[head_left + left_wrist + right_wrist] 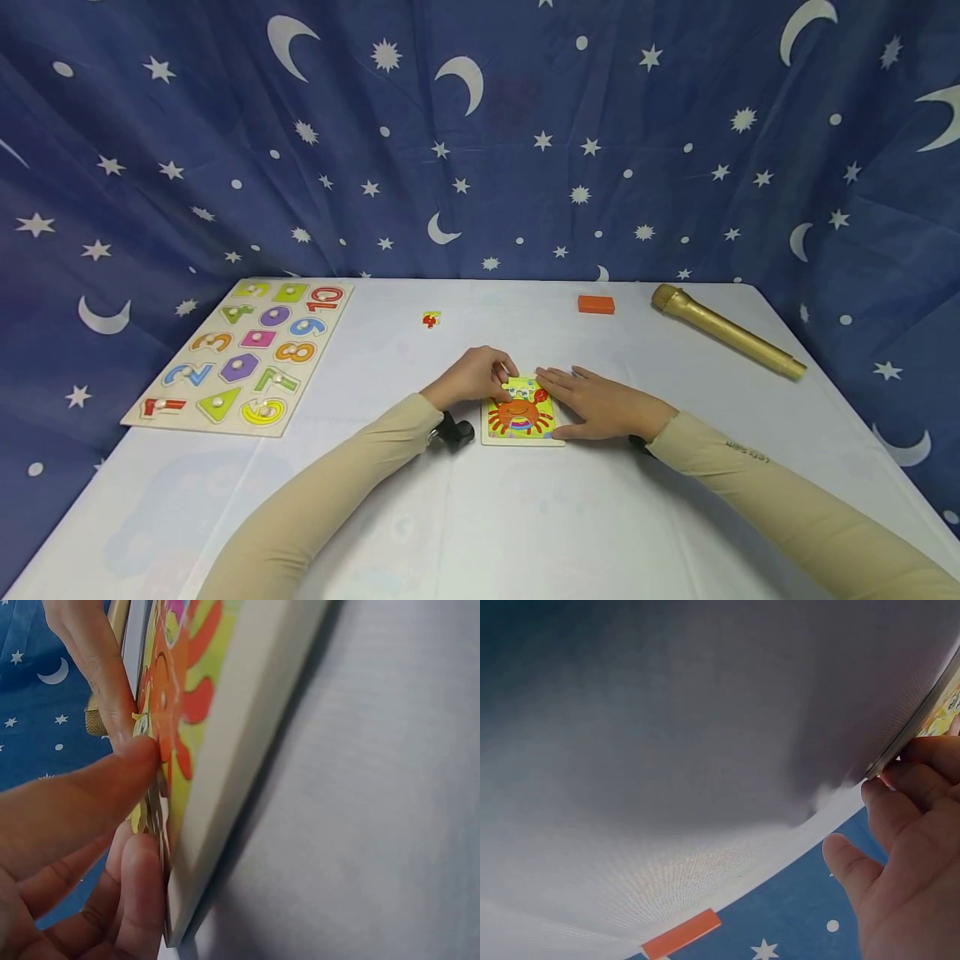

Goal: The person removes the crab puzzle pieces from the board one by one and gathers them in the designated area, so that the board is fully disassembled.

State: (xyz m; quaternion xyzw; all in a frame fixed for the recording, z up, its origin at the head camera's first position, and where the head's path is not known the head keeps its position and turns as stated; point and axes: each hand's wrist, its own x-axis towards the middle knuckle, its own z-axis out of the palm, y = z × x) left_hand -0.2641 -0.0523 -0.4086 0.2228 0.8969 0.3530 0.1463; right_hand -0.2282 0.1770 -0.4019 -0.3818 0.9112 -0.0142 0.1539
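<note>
In the head view a small crab jigsaw puzzle (pixel 519 419) lies in a pale frame on the white table. My left hand (pixel 474 375) is at its upper left, thumb and fingers pinching a yellow puzzle piece (pixel 138 817) against the board, as the left wrist view shows. The fingers partly hide that piece. My right hand (pixel 600 403) rests along the puzzle's right side, its fingers extended over the top right corner and the thumb near the lower right. In the right wrist view its fingertips (pixel 877 791) touch the frame's edge.
A loose red-and-yellow puzzle piece (pixel 431 319) lies farther back. An orange block (pixel 596 305) and a gold microphone (pixel 727 332) lie at the back right. On the left is a number-and-shape peg board (pixel 247 354). A blue starry curtain (pixel 480 167) hangs behind the table.
</note>
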